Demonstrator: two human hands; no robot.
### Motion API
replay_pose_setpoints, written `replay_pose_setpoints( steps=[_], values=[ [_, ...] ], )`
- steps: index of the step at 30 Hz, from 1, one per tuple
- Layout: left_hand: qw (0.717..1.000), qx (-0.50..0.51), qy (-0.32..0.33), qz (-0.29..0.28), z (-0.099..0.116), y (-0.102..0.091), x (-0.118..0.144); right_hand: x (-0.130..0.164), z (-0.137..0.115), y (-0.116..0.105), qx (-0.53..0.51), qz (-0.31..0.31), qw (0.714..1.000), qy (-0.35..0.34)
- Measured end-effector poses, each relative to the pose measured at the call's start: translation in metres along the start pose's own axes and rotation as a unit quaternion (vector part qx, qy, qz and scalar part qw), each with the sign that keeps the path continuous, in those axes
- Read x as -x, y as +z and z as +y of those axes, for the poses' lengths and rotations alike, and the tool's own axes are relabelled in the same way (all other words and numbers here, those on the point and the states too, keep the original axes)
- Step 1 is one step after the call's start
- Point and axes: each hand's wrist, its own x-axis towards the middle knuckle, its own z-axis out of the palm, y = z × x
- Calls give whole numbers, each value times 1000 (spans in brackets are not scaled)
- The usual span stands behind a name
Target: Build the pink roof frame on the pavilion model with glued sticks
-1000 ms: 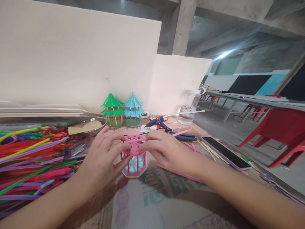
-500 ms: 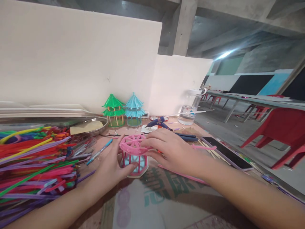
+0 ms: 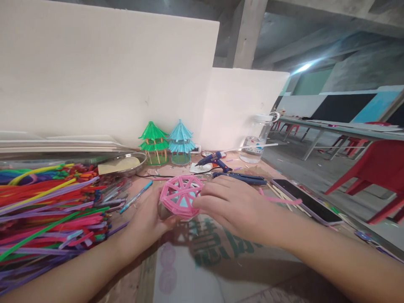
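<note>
The left hand (image 3: pixel 150 221) curls around a pink spoked frame (image 3: pixel 183 194), tipped to show its top between both hands; the right hand (image 3: pixel 232 202) rests bent fingers on it (thumb hidden, pinch uncertain). Edge work appears in hand, calling next for steady support. Half a second earlier, it stands upright.

Free room over cardboard (image 3: pixel 189 280) before the pink frame (image 3: pixel 183 192); glue gun (image 3: pixel 216 159) beyond as obstacle

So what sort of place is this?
Probably a craft workshop, judging by the glue gun, the heap of colourful pipe cleaners, and the small green model pavilion standing beside a blue model pavilion.
</note>
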Motion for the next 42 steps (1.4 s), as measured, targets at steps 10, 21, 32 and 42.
replay_pose_setpoints(
  steps=[10, 21, 32, 42],
  values=[
    [1000, -14, -12, 6, 2, -1, 0, -1, 3, 0, -14, -25, 999, -16],
    [999, 16, -51, 4, 1, 1, -1, -1, 6, 3, -44, 6, 999, 16],
    [973, 119, -186, 74, -5, 5, -10, 7, -6, 45, -138, 128, 981, 57],
    [980, 59, -184, -46, -6, 3, -7, 2, 4, 86, -349, -14, 860, 372]
  ],
)
